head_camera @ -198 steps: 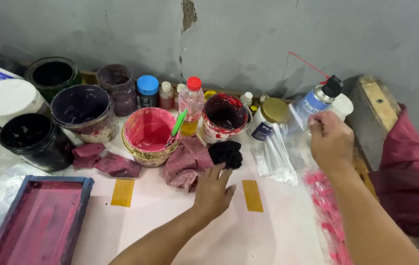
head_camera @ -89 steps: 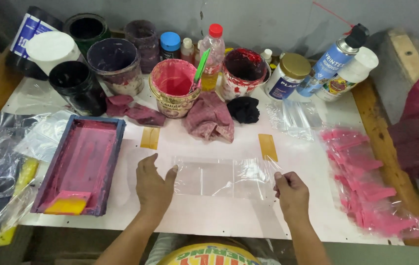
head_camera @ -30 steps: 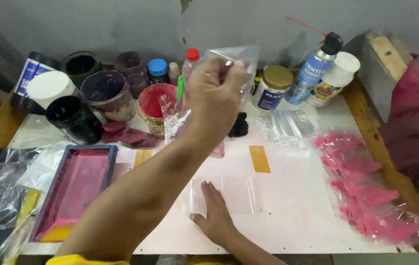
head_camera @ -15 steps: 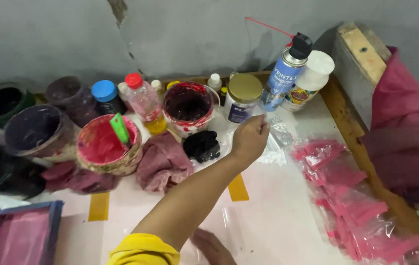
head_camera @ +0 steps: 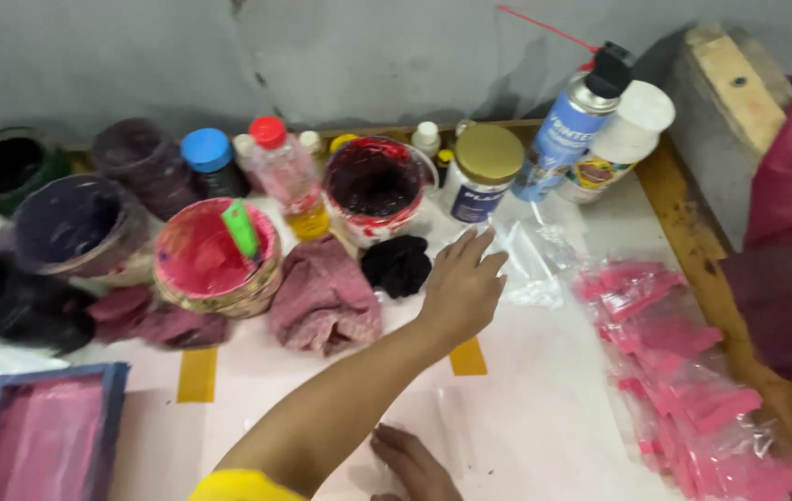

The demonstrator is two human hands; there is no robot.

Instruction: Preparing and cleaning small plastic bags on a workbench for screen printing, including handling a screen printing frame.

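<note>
Head view shows our left hand stretched across the pale pink table top, fingers spread and unclenched, the fingertips touching the near edge of a stack of clear, crinkled plastic bags; nothing is pinched between them as far as we can tell through the motion blur. The bags lie just past our fingertips, in front of a gold-lidded glass jar and a blue spray can with a black nozzle. Beside the thumb sits a small black cloth, and further to that side a crumpled maroon rag and a round tub of pink ink with a green stick in it. On the little-finger side a heap of pink pieces in clear wrap is spread along the table. Our right hand lies flat and open at the bottom edge, pressing on a transparent sheet, well apart from the left.
</note>
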